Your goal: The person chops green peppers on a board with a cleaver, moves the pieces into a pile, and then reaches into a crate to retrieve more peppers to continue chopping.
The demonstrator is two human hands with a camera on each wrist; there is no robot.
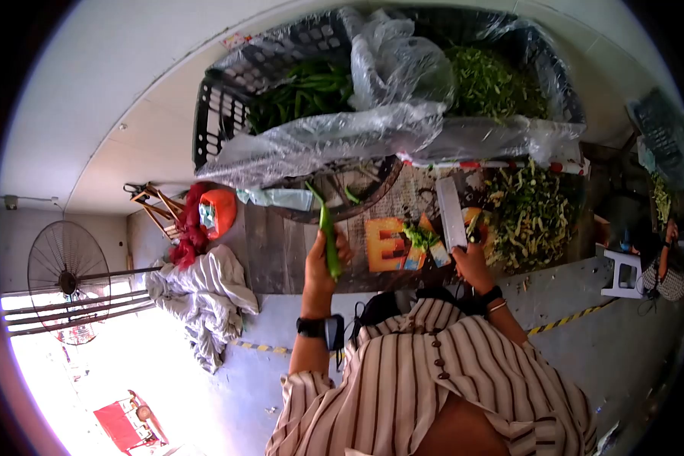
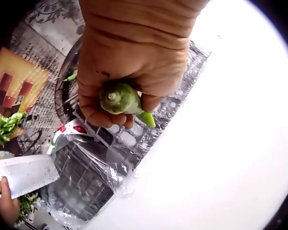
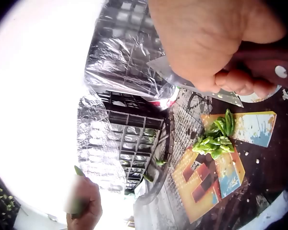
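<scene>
Pepper (image 1: 326, 220): one, green, gripped in left hand (image 1: 323, 262), at nine o'clock from slices (image 1: 419, 237). Cleaver (image 1: 451, 213): one, handle clasped in right hand (image 1: 473, 266), blade toward twelve o'clock. Handling, as judged: lay pepper flat, hold it well behind the edge, slice evenly, clear of the cut heap.

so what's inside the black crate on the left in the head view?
Long green peppers lie in the black crate. Clear plastic bunches at its right end and drapes its near side. The crate's floor and anything beneath the top peppers are covered.
</scene>
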